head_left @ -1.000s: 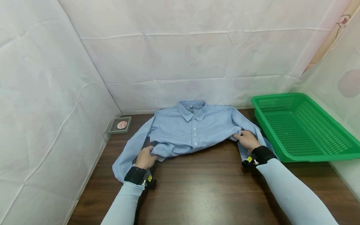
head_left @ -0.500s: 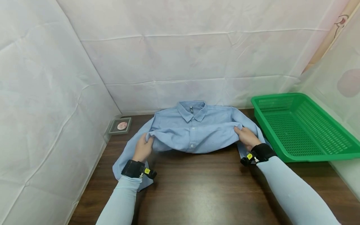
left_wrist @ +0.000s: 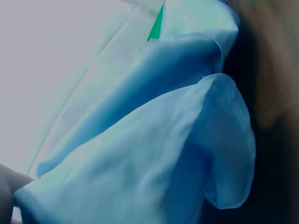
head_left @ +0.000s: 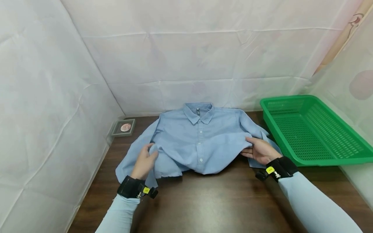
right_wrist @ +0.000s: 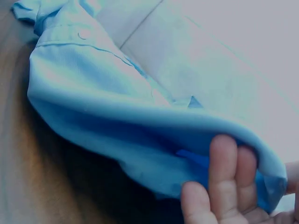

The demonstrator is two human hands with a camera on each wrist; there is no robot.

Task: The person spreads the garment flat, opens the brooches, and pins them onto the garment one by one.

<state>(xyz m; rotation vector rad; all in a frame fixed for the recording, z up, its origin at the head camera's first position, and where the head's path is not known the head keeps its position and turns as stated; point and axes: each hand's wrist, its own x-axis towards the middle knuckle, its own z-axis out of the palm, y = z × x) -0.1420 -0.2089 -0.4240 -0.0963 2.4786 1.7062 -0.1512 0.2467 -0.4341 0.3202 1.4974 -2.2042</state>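
A light blue button-up shirt lies front up on the dark wooden table, collar toward the back wall. My left hand pinches the cloth at the shirt's left side, slightly raised; a bit of that hand shows at the edge of the left wrist view. At the other side my right hand holds a fold of the shirt between thumb and fingers, palm partly turned up. Its fingers reach beneath the fold in the right wrist view. Both sleeves spread outward beneath or beside my hands.
A green perforated plastic basket stands to the right, close to the right sleeve. Back left, a small grey tray with a round pink piece sits by the wall. White sheeting encloses the back and sides.
The shirt's lower front has come down toward me and spread flatter. My left hand rose, then moved back nearer and left. My right hand has turned palm upward and shifted slightly right.
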